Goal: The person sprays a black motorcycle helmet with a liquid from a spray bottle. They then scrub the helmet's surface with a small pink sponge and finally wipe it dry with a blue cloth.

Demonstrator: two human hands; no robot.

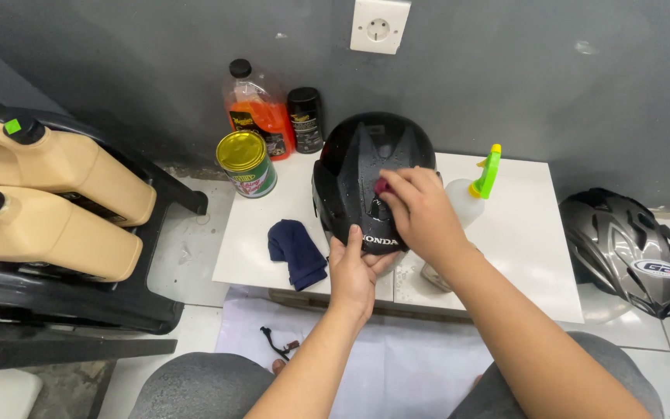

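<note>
Standing at the table's (521, 233) near edge, we see the black helmet (366, 167); our left hand (354, 271) has its grip clamped on the helmet's lower rim, while our right hand (420, 209) pinches a small pink pad (382, 186) against the shell.

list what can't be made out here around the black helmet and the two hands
- Small pink thing in the head view: mostly covered by the right hand, so its kind and shape are unclear.
- Black helmet: its near lower edge is hidden by the left hand.
- Spray bottle: the right forearm hides its lower body.
- Small dark item on the floor: too small to identify.
</note>
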